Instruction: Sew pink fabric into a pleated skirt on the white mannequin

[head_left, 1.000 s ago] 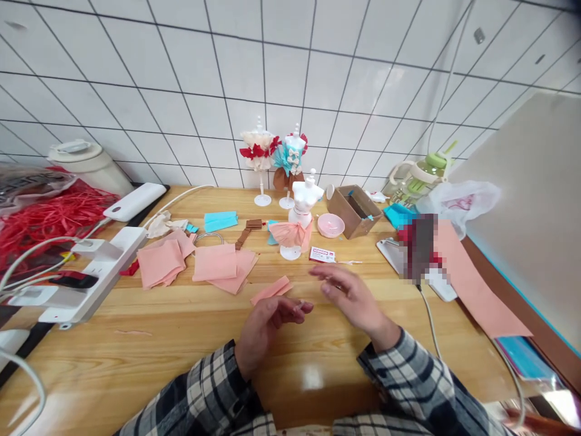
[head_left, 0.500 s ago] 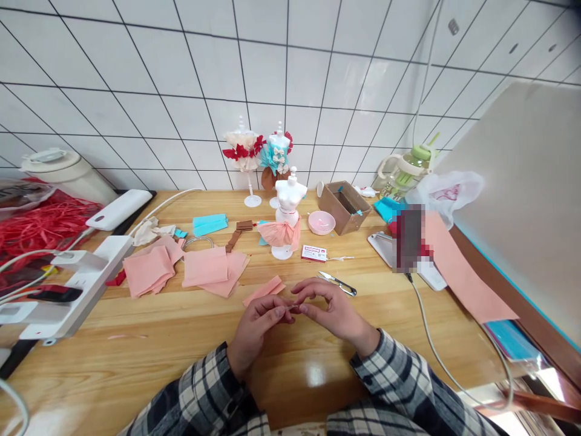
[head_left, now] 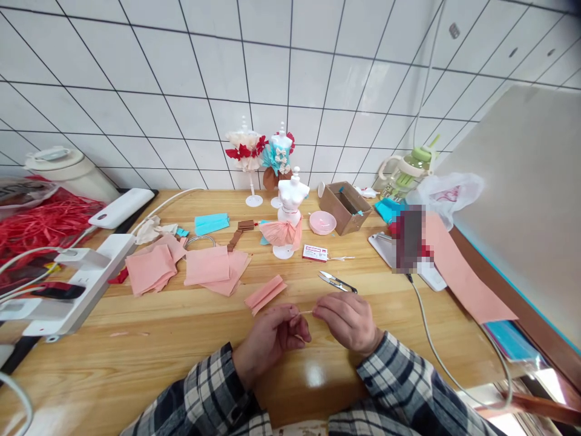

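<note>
A thin pale strand point(head_left: 307, 312) stretches between the fingertips of both hands, above the wooden table. My left hand point(head_left: 278, 332) pinches its left end between thumb and forefinger, the other fingers curled. At the right end, my right hand point(head_left: 345, 318) closes thumb and fingertips on it, knuckles up. Just beyond the left hand lies a folded strip of pink crepe paper point(head_left: 265, 293). Thread snips point(head_left: 338, 281) rest past the right hand. Farther back stands a small white dress form point(head_left: 293, 197) with a pink paper skirt point(head_left: 284, 232) around its lower part.
Pink paper sheets point(head_left: 207, 266), blue paper point(head_left: 211, 224) and brown folded paper point(head_left: 240, 233) lie left of the dress form. To its right are a pink bowl point(head_left: 322, 223), a cardboard box point(head_left: 345, 207) and a small labelled box point(head_left: 315, 253). A power strip point(head_left: 86, 284) sits far left.
My hands have moved apart, and the strand now spans the gap between them. The right hand has turned knuckles up and its fingers have closed together.
</note>
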Tool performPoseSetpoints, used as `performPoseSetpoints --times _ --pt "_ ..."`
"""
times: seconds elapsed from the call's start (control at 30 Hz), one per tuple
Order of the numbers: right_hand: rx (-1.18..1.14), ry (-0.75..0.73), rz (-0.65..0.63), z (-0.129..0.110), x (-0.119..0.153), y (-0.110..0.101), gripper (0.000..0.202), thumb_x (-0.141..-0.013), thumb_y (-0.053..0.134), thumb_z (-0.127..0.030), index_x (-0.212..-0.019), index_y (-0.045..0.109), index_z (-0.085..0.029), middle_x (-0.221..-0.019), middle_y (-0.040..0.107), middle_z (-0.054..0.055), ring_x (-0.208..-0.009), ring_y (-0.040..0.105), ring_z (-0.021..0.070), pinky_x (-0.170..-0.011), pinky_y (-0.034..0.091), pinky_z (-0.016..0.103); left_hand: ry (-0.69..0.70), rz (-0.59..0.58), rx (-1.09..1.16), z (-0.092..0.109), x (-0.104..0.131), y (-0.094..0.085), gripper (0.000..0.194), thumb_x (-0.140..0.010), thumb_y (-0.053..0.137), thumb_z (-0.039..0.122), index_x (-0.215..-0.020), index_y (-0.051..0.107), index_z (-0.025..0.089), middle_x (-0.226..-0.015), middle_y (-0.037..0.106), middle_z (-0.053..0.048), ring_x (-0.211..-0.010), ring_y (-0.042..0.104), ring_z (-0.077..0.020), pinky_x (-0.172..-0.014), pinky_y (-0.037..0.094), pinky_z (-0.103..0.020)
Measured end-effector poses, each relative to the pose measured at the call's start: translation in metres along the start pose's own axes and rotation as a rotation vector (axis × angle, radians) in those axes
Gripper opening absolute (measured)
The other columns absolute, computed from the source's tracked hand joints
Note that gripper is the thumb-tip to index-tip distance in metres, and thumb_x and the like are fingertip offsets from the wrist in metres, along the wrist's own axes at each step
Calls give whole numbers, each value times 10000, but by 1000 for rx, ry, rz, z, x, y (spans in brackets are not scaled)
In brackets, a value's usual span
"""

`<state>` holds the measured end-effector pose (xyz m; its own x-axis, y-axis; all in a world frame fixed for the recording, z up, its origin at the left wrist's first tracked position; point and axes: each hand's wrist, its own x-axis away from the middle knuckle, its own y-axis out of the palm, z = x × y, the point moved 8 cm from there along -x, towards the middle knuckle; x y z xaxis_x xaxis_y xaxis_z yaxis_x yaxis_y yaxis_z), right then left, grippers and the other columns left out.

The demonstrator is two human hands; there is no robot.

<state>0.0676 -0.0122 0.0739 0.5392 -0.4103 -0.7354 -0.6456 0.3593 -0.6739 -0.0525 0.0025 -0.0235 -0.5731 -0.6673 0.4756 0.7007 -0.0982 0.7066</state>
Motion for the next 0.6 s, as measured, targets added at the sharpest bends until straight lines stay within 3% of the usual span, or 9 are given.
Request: performPoseSetpoints --times 0.1,0.2,0.3,0.4,0.5,0.6 --pt "57 1 44 9 15 -8 264 -888 562 -92 -1096 678 -207 -927 735 49 -877 682 159 -760 559 282 -135 0 124 -8 0 -3 259 -766 639 272 -607 468 161 -611 592 -22 -573 611 -108 -497 466 -162" --pt "141 135 39 30 25 -11 260 -874 583 -86 -1070 684 -222 -964 733 48 -879 681 156 -775 552 277 -43 30 14 6 0 -11 248 -801 622 302 -645 488 164 -654 588 -18 -617 619 -110 -529 480 -171" --pt "222 346 -99 58 35 -4 185 -899 569 -139 -1002 698 -222 -1005 726 52 -894 672 168 -800 536 290 300 10 -589 34 7 0 251 -881 553 374 -762 598 159 -793 650 -68 -773 641 -168 -713 536 -281" --pt "235 536 -166 82 48 -2 172 -939 527 -214 -965 697 -207 -980 721 56 -895 666 178 -813 520 296 634 -33 -1322 40 18 32 239 -895 553 338 -1058 629 180 -1190 645 -127 -1136 574 -251 -1021 434 -431" --pt "209 597 -244 91 57 4 202 -963 487 -235 -957 685 -195 -960 719 52 -876 662 173 -789 503 282 759 -16 -1763 28 11 53 263 -888 570 322 -1115 578 189 -1510 413 -125 -1405 331 -293 -1136 310 -485" --pt "227 601 -315 92 62 10 211 -972 477 -250 -949 679 -196 -935 718 45 -849 658 167 -746 478 265 821 -3 -1989 15 -8 62 216 -892 571 357 -999 587 170 -1568 321 -126 -1455 237 -302 -1153 283 -472"
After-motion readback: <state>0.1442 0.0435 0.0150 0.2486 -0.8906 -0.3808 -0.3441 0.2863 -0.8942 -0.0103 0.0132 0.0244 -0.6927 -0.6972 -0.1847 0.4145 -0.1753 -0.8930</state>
